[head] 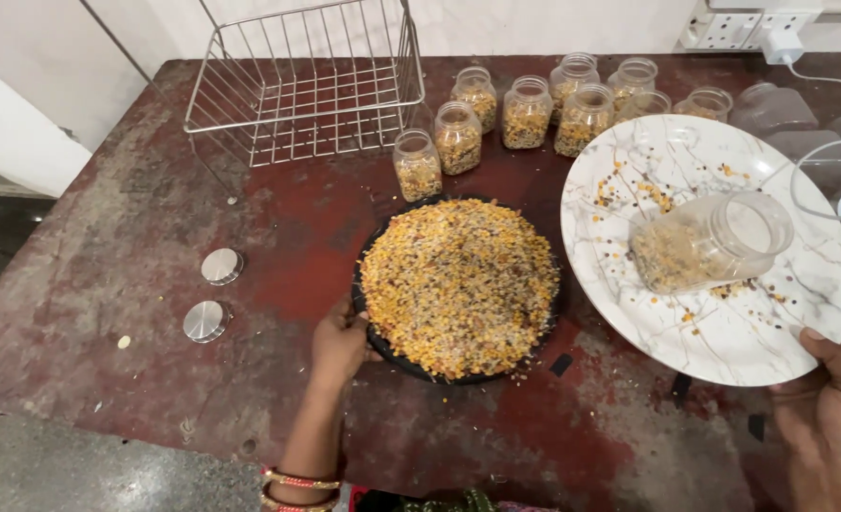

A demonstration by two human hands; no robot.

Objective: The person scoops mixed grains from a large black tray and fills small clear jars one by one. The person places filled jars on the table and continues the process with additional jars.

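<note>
The right hand (833,398), partly cut off at the frame's corner, grips the rim of a white marbled plate (724,327) carrying a tipped jar (710,242) with blurred contents. The left hand (340,346) clasps the near edge of a black plate (375,334) heaped with mixed grains (458,284) on the counter (108,246). Behind stand filled jars (525,114), the rightmost ones hard to make out.

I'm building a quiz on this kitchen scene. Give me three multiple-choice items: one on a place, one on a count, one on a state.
1. Where does the left hand rest?
A. on the black plate's rim
B. in the wire basket
C. on a lid

2. How many round metal lids lie on the table?
A. two
B. five
C. none

3. How does the jar on the marble plate lie?
A. upright, capped
B. on its side, open
C. upside down

Answers: 1 A, fingers touch the black plate. 2 A, a pair lies left. 3 B, its mouth faces right.
</note>
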